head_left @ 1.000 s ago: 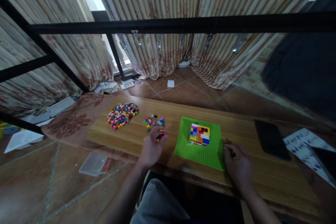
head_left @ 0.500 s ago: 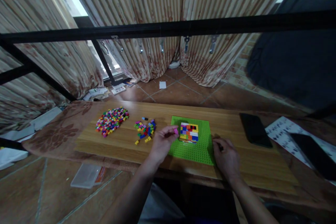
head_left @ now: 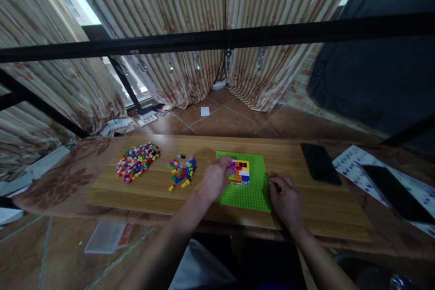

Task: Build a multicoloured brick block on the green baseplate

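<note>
My left hand (head_left: 216,176) is closed in a pinch on a magenta toy brick (head_left: 231,164), at the left side of a multicoloured brick block (head_left: 243,173). The hand covers part of that block, and whether the brick is pressed on cannot be made out. Under the block lies a green studded baseplate (head_left: 257,195). My right hand (head_left: 287,201) is curled at the baseplate's right edge, its thumb and forefinger against the rim. Left of my left hand is a small scatter of loose bricks (head_left: 182,170) in mixed colours.
A larger heap of bricks (head_left: 137,162) lies at the left of the wooden board (head_left: 200,145). To the right are a black phone (head_left: 321,163), a printed sheet (head_left: 355,156) and a second dark device (head_left: 397,192). A black rail (head_left: 190,44) crosses beyond the board.
My left hand has carried the magenta brick from beside the block to its upper left part. The right hand stays at the baseplate edge. The whole view has shifted slightly.
</note>
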{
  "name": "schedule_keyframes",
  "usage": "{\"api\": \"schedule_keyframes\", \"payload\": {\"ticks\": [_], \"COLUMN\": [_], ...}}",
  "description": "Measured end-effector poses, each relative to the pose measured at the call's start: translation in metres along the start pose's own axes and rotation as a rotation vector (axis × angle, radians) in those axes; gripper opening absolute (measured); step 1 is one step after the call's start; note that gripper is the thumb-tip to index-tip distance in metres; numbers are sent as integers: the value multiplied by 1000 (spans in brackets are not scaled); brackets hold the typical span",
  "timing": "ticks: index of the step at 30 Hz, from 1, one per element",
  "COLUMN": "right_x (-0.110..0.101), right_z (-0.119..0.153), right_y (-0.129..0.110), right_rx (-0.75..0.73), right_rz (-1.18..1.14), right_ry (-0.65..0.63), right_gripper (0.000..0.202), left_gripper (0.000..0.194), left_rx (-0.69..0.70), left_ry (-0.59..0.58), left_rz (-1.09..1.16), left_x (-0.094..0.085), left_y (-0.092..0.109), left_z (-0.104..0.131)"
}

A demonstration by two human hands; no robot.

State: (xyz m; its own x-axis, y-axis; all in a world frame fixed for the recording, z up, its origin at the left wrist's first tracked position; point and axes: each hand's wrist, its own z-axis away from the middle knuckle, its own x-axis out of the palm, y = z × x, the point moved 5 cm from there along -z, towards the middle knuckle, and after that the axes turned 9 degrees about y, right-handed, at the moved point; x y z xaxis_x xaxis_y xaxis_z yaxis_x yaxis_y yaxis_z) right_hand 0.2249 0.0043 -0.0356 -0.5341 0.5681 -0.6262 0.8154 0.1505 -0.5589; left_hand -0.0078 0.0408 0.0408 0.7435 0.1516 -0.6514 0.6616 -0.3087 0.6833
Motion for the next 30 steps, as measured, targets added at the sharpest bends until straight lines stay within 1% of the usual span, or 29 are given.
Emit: {"api": "schedule_keyframes", "payload": {"ticks": [3, 6, 12, 19, 24, 27, 30], "right_x": [0, 1, 1, 2, 2, 2, 1], "right_z": [0, 0, 0, 1, 1, 0, 0], "right_y": [0, 1, 3, 4, 2, 1, 1], "right_rx": [3, 13, 20, 27, 7, -9, -21], "right_rz": [-12, -23, -24, -9, -9, -20, -12], "right_ry": [-12, -19, -13, -8, -15, -13, -7], "right_gripper": [29, 28, 28, 27, 27, 27, 27], "left_gripper": [20, 23, 23, 23, 19, 16, 13], "left_rx": [99, 173, 256, 378, 391, 390, 418], "left_ry": [-89, -122, -103, -92, -59, -61, -65], "left_rz": [-88, -148, -184, -350, -436, -511, -575], "left_x": [6, 10, 12, 13, 13, 13, 15], "left_y": [2, 1, 0, 5, 10, 14, 16], "left_z": [-6, -8, -8, -5, -3, -2, 3]}}
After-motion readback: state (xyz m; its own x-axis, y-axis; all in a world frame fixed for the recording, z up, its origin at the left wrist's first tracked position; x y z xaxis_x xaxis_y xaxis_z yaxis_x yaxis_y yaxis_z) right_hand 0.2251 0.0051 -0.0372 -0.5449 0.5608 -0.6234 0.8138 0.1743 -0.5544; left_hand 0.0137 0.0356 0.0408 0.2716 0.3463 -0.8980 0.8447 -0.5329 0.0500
